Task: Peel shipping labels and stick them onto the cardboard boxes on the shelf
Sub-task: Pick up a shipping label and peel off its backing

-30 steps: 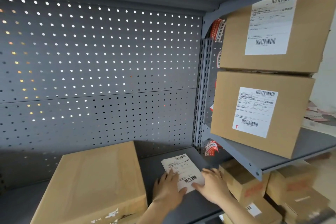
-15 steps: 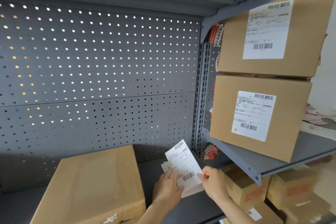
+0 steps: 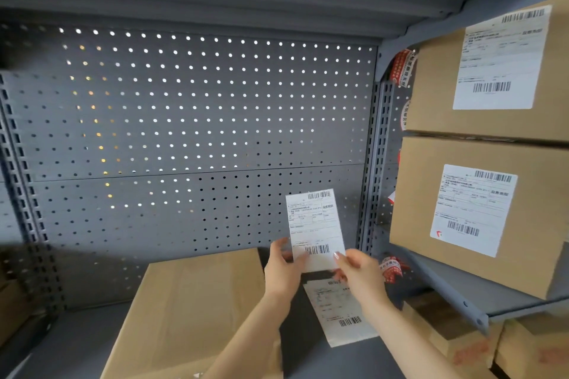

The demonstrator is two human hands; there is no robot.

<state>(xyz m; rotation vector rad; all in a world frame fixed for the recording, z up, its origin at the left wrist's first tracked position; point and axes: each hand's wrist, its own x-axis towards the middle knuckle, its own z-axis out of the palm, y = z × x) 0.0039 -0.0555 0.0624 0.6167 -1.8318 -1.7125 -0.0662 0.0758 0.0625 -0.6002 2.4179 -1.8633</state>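
Note:
A white shipping label (image 3: 314, 224) with barcodes stands upright in the air in front of the pegboard. My left hand (image 3: 281, 272) pinches its lower left edge and my right hand (image 3: 358, 271) pinches its lower right corner. Below them a stack of further labels (image 3: 340, 314) lies flat on the grey shelf (image 3: 354, 360). A plain, unlabelled cardboard box (image 3: 191, 308) lies flat on the shelf to the left of my hands.
Two labelled cardboard boxes (image 3: 480, 206) (image 3: 492, 71) are stacked on a higher shelf at the right. More boxes (image 3: 462, 338) sit under that shelf. A perforated grey back panel (image 3: 184, 132) closes the rear, with a shelf board overhead.
Both hands have lifted one label off the stack on the shelf and raised it upright; the stack beneath is now exposed. The view has shifted closer.

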